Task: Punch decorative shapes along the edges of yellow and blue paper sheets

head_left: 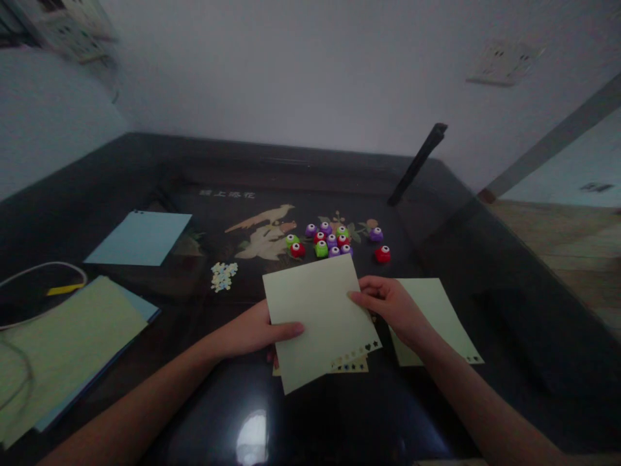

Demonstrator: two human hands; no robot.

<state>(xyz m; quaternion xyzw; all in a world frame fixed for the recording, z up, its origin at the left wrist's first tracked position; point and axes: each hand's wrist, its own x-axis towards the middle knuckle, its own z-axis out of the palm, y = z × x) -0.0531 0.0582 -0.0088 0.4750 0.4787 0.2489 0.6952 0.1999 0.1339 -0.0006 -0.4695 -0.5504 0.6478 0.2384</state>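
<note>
A pale cream sheet of paper (320,317) is held up over the dark table, with small star and heart holes along its lower right edge. My left hand (272,333) grips its left side, thumb on the front and fingers behind. At the right edge, my right hand (388,304) pinches the sheet between thumb and fingers. Partly hidden underneath is a yellowish sheet (361,366) with a row of punched holes. Another pale sheet (431,304), with holes in its near right corner, lies beneath my right forearm.
Several red, green and purple eye-topped craft punches (321,248) cluster beyond the paper. A red one (383,254) sits apart. Left of them are small paper cut-outs (224,276). A blue sheet (140,238), stacked papers (72,349) and a white cable (48,264) occupy the left side.
</note>
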